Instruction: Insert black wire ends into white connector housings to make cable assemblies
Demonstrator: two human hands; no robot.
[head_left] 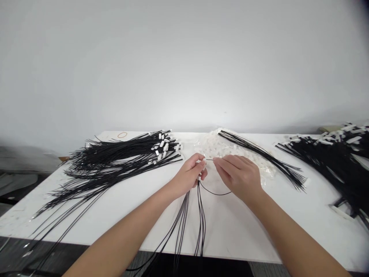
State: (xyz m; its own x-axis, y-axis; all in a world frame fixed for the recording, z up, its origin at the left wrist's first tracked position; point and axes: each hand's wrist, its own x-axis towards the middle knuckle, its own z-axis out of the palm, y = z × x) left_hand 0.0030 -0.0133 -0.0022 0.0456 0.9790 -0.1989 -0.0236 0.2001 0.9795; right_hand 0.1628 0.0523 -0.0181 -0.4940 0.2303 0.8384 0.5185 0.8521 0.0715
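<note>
My left hand (193, 171) is closed around a small white connector (204, 161), of which only bits show between the fingers. Black wires (201, 215) hang from that hand down past the table's front edge. Facing it, my right hand (239, 173) pinches one thin black wire (210, 159), whose end points at the connector. I cannot tell whether the tip touches the connector or sits inside it. A loop of black wire (215, 193) sags between the two hands.
On the left of the white table (121, 227) lies a large pile of black wires (112, 154) with white connectors. Behind my hands is a clear bag of white parts (210, 142), with a wire bundle (259, 154) across it. More wires (325, 165) heap up at right. A rubber band (122, 135) lies near the wall.
</note>
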